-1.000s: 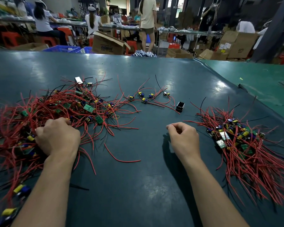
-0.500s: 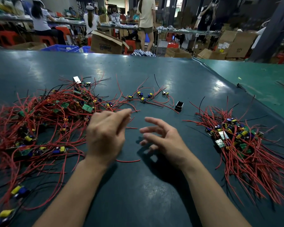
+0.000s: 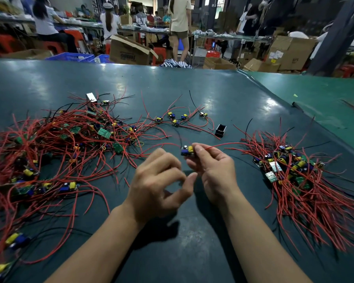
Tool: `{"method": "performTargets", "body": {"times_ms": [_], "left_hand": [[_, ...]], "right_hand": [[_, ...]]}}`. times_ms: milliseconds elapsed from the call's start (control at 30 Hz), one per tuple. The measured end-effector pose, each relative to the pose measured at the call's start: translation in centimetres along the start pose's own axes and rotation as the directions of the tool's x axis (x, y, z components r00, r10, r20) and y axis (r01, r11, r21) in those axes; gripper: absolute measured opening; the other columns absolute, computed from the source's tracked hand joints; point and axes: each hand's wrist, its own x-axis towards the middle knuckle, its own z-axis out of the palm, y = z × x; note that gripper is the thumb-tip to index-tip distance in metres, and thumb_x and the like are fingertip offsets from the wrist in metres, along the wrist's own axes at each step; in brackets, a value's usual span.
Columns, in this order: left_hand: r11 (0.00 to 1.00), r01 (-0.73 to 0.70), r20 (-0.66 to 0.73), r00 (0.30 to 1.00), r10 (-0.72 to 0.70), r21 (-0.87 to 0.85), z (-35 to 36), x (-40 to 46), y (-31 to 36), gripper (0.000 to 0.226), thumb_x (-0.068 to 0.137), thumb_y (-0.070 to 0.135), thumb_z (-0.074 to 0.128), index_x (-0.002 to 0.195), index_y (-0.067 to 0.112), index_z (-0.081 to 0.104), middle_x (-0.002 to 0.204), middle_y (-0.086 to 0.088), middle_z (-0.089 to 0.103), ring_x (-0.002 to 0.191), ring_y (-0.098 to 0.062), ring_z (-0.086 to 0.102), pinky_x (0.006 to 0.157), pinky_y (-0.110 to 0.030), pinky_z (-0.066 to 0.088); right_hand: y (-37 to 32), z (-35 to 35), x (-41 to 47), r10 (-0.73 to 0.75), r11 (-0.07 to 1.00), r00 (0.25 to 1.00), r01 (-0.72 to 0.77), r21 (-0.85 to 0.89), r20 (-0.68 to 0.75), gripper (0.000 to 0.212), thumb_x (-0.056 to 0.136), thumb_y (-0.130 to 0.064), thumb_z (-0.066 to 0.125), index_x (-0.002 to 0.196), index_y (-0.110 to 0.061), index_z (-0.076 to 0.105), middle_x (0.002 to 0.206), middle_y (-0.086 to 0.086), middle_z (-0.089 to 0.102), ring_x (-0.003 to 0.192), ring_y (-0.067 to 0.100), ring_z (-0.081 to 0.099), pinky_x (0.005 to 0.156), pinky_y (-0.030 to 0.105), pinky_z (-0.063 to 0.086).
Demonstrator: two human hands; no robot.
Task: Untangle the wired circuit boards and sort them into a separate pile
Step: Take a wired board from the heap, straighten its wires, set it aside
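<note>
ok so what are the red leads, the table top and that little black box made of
Red leads: likely plastic-insulated wire, glossy, holding loose curves.
Table top: looks like dark green vinyl or rubber sheet, with soft glare patches and a raised seam on the right.
Little black box: probably moulded plastic, matte, open-topped; too small to be sure.

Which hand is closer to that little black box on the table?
The right hand. It holds a small circuit board just below the black box; the left hand sits lower and farther left.
</note>
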Motion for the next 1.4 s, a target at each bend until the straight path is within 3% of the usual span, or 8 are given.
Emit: {"method": "performTargets", "body": {"times_ms": [100, 200, 300, 700, 800, 1000, 1267, 1400], "left_hand": [[0.985, 0.171, 0.149, 0.974, -0.172, 0.022, 0.6, -0.5, -0.4, 0.039, 0.092, 0.026, 0.063, 0.057, 0.009, 0.062, 0.062, -0.003, 0.056, 0.053, -0.019, 0.047, 0.052, -0.033, 0.044], [0.862, 0.499, 0.192, 0.840, -0.507, 0.094, 1.0, -0.2, -0.8, 0.032, 0.092, 0.040, 0.063, 0.089, 0.010, 0.071, 0.085, -0.001, 0.065, 0.069, -0.017, 0.057, 0.069, -0.030, 0.049], [0.760, 0.646, 0.133, 0.761, -0.635, -0.068, 0.8, 0.0, -1.3, 0.023, 0.090, 0.035, 0.063, 0.098, 0.015, 0.071, 0.091, 0.005, 0.069, 0.074, -0.011, 0.062, 0.070, -0.025, 0.050], [0.596, 0.737, 0.124, 0.656, -0.745, -0.318, 0.2, 0.2, -2.0, 0.021, 0.085, -0.001, 0.070, 0.095, 0.017, 0.072, 0.086, -0.002, 0.073, 0.076, -0.013, 0.069, 0.071, -0.022, 0.055], [0.506, 0.808, 0.210, 0.575, -0.791, -0.302, 0.1, 0.1, -2.1, 0.018, 0.083, 0.001, 0.071, 0.094, 0.016, 0.068, 0.071, -0.001, 0.069, 0.067, -0.012, 0.065, 0.065, -0.027, 0.055], [0.309, 0.831, 0.261, 0.461, -0.848, -0.463, -0.2, 0.4, -2.5, 0.016, 0.088, 0.000, 0.064, 0.092, 0.014, 0.072, 0.079, -0.001, 0.074, 0.073, -0.013, 0.068, 0.070, -0.029, 0.057], [0.450, 0.786, 0.239, 0.576, -0.781, -0.423, -0.2, 0.3, -2.2, 0.013, 0.082, -0.001, 0.073, 0.085, 0.012, 0.072, 0.081, 0.000, 0.075, 0.071, -0.011, 0.067, 0.069, -0.022, 0.054], [0.181, 0.745, 0.313, 0.470, -0.825, -0.642, -0.7, 0.6, -2.3, 0.020, 0.069, 0.004, 0.075, 0.075, 0.014, 0.059, 0.093, -0.001, 0.070, 0.080, -0.014, 0.064, 0.076, -0.030, 0.052]], "right_hand": [[-0.3, -0.2, 0.2, 0.027, 0.998, 0.998, -0.023, 0.066, -0.058, 0.012, 0.093, 0.002, 0.058, 0.085, -0.003, 0.067, 0.069, 0.007, 0.072, 0.058, 0.017, 0.068, 0.052, 0.020, 0.054], [-0.3, 0.0, 0.0, 0.056, 0.997, 0.998, -0.056, 0.053, -0.007, 0.010, 0.091, 0.001, 0.060, 0.086, -0.003, 0.068, 0.070, 0.006, 0.073, 0.058, 0.015, 0.069, 0.052, 0.020, 0.055], [-0.2, 0.0, -0.1, 0.088, 0.996, 0.994, -0.088, -0.001, 0.059, 0.008, 0.091, -0.002, 0.062, 0.088, -0.003, 0.069, 0.074, 0.006, 0.074, 0.062, 0.014, 0.070, 0.054, 0.021, 0.055], [0.6, 0.1, -1.0, 0.030, 0.924, 0.894, 0.147, -0.354, 0.447, 0.051, 0.080, 0.023, 0.060, 0.112, -0.017, 0.065, 0.096, 0.000, 0.073, 0.088, 0.009, 0.069, 0.083, 0.022, 0.055], [0.9, 0.0, -1.0, -0.053, 0.802, 0.915, 0.278, -0.529, 0.400, 0.039, 0.082, 0.009, 0.070, 0.106, -0.022, 0.069, 0.093, -0.003, 0.074, 0.084, 0.004, 0.068, 0.083, 0.025, 0.055], [0.6, 0.4, -1.2, -0.028, 0.923, 0.944, 0.150, -0.354, 0.328, 0.020, 0.095, 0.001, 0.057, 0.099, -0.011, 0.072, 0.082, 0.004, 0.073, 0.073, 0.016, 0.069, 0.067, 0.029, 0.060], [0.1, 0.4, -1.1, 0.050, 0.958, 0.989, -0.009, -0.285, 0.137, 0.010, 0.095, 0.003, 0.054, 0.092, -0.006, 0.056, 0.064, 0.004, 0.068, 0.055, 0.018, 0.066, 0.057, 0.027, 0.059], [0.1, 0.5, -1.1, 0.124, 0.943, 0.990, -0.099, -0.318, 0.061, 0.010, 0.094, 0.002, 0.056, 0.089, -0.006, 0.057, 0.076, 0.010, 0.069, 0.054, 0.024, 0.068, 0.053, 0.030, 0.059]]}}
